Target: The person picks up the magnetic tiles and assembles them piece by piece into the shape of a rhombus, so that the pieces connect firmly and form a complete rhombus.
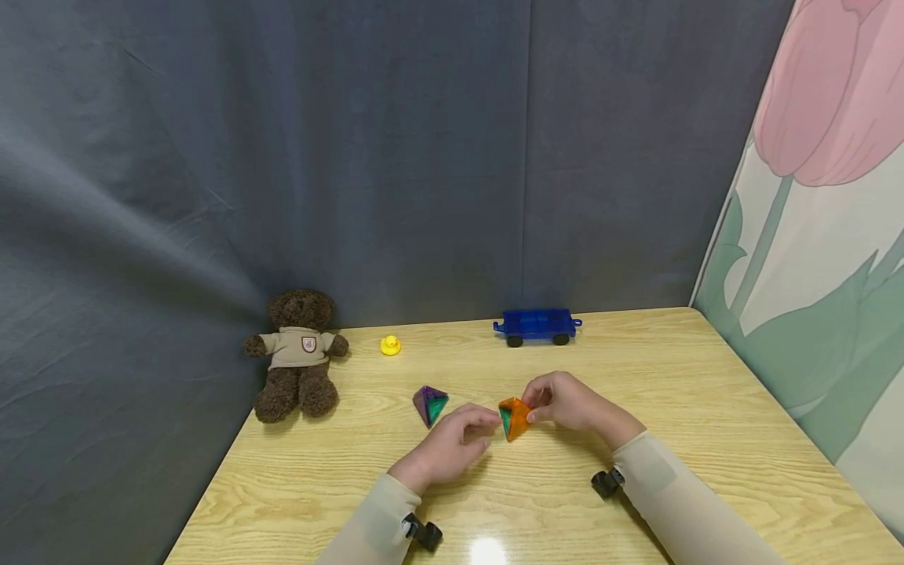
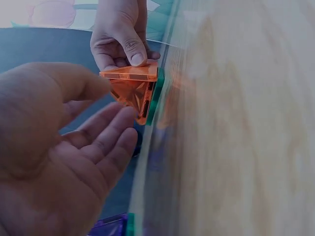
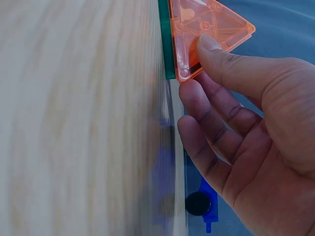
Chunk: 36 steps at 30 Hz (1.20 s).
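Near the table's middle stands a small pyramid of translucent magnetic tiles (image 1: 519,418), with orange triangles joined on a green base. My right hand (image 1: 568,402) pinches its orange side, the thumb (image 3: 216,51) flat on the triangle's face and fingers behind. On the other side of the pyramid is my left hand (image 1: 452,446), its fingers loosely bent and its fingertips close to the tiles in the left wrist view. A second tile pyramid (image 1: 429,405), purple with green, sits just beyond my left hand.
At the back left a brown teddy bear (image 1: 300,353) in a beige shirt sits on the table (image 1: 706,392). A yellow rubber duck (image 1: 391,345) is to its right. A blue toy wagon (image 1: 538,326) with black wheels stands by the dark curtain (image 1: 424,157).
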Available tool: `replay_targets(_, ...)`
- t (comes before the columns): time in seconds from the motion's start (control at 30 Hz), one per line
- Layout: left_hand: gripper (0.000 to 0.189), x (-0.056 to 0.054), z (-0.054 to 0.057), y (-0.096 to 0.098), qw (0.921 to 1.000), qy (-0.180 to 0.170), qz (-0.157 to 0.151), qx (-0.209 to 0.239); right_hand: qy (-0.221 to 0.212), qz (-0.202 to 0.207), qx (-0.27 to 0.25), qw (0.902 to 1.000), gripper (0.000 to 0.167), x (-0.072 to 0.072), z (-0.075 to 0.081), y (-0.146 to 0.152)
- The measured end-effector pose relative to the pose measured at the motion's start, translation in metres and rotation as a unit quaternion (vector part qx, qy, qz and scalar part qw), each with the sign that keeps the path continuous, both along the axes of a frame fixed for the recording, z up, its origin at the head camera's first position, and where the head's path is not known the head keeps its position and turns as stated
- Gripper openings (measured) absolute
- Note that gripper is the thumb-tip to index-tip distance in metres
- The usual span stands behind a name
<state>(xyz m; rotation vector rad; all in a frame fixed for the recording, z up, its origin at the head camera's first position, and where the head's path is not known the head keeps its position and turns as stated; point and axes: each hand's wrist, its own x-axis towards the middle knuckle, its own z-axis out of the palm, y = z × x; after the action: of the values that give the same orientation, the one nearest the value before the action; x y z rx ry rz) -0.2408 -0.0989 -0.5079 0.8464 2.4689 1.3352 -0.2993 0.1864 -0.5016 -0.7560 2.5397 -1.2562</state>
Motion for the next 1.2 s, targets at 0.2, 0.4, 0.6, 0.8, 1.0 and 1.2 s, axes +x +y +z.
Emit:
replay_targets(0.2, 0.031, 0.002, 0.012, -0.001, 0.9979, 0.037, 0.02, 0.049, 0.006, -0.025, 0.012, 0.9996, 0.015, -0.004, 0.0, 0.006)
replay_targets(0.4, 0.031, -0.002, 0.023, -0.011, 0.9933, 0.067, 0.042, 0.085, 0.003, -0.046, 0.018, 0.9988, 0.015, -0.007, -0.001, 0.01)
replay_targets(0.6, 0.03, -0.008, 0.034, -0.025, 0.9847, 0.101, 0.078, 0.119, -0.008, -0.066, 0.013, 0.9977, 0.015, -0.009, -0.001, 0.015)
replay_targets(0.8, 0.033, -0.014, 0.038, -0.042, 0.9793, 0.109, 0.11, 0.13, -0.006, -0.077, 0.012, 0.997, 0.014, -0.012, -0.002, 0.022)
replay_targets(1.0, 0.033, -0.023, 0.035, -0.062, 0.9756, 0.103, 0.147, 0.127, 0.001, -0.082, 0.015, 0.9965, 0.013, -0.015, -0.003, 0.027)
replay_targets(1.2, 0.034, -0.031, 0.026, -0.077, 0.9782, 0.083, 0.162, 0.101, 0.0, -0.094, 0.014, 0.9955, 0.014, -0.016, -0.003, 0.033)
